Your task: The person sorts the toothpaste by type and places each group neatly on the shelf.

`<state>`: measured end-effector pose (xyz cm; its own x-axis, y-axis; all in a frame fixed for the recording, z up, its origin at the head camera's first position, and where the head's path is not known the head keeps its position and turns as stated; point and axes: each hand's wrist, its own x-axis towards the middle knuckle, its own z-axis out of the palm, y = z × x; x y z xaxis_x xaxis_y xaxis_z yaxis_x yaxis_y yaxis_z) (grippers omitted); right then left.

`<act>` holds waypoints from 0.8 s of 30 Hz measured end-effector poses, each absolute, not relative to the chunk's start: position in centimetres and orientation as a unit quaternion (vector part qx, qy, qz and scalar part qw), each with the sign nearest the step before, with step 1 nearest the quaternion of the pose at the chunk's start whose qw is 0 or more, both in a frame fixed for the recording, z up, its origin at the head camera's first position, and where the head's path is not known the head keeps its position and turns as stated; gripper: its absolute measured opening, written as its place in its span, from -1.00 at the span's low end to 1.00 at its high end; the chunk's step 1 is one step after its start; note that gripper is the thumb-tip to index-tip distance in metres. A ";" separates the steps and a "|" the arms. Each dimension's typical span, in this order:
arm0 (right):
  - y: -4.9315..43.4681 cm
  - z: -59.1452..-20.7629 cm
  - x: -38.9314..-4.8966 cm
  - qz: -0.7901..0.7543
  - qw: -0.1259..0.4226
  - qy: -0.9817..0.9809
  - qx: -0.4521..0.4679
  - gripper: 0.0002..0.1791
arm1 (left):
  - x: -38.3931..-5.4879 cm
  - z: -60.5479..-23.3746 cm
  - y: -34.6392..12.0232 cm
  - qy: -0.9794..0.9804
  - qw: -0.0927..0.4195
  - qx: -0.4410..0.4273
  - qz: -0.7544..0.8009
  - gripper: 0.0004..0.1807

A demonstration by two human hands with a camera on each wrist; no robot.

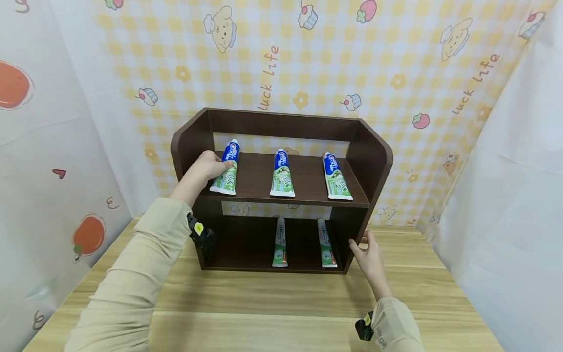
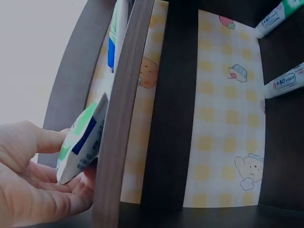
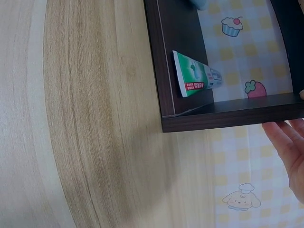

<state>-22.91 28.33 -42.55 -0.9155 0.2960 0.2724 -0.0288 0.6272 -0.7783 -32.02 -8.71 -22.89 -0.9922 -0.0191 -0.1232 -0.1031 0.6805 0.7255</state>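
A dark brown two-tier shelf [image 1: 303,200] stands on the table. At the left end of its upper tier my left hand [image 1: 210,166] grips a blue-and-green toothpaste tube [image 1: 226,182]. In the left wrist view, the thumb and fingers lie on either side of that tube [image 2: 81,145], its flat end toward the camera. Two similar tubes lie on the same tier, a middle tube [image 1: 281,176] and a right tube [image 1: 336,178]. My right hand [image 1: 368,254] holds the shelf's right side panel [image 3: 237,116] low down, thumb at its inner side and fingers outside.
On the lower tier lie two grey-and-green toothpaste tubes, a middle one [image 1: 280,244] and a right one [image 1: 326,244]. The wooden table [image 1: 264,303] extends in front of the shelf. Behind hangs a yellow checked cloth [image 1: 303,58], with white sheets [image 1: 497,171] at the sides.
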 end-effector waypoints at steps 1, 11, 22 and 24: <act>28.3 -42.6 -22.9 0.426 0.192 -0.881 -0.075 -0.80 | -32.1 -22.9 -8.7 0.920 0.050 -0.036 0.387 -0.41; 28.4 -42.5 -23.0 0.426 0.190 -0.881 -0.078 -0.80 | -31.7 -23.0 -8.7 0.949 0.012 -0.031 0.315 -0.47; 28.2 -42.3 -22.7 0.435 0.175 -0.880 -0.081 -0.78 | -31.4 -23.3 -8.3 0.957 -0.012 -0.024 0.288 -0.49; 28.2 -42.3 -22.7 0.431 0.175 -0.881 -0.085 -0.78 | -31.4 -23.4 -8.2 0.956 -0.021 -0.026 0.290 -0.48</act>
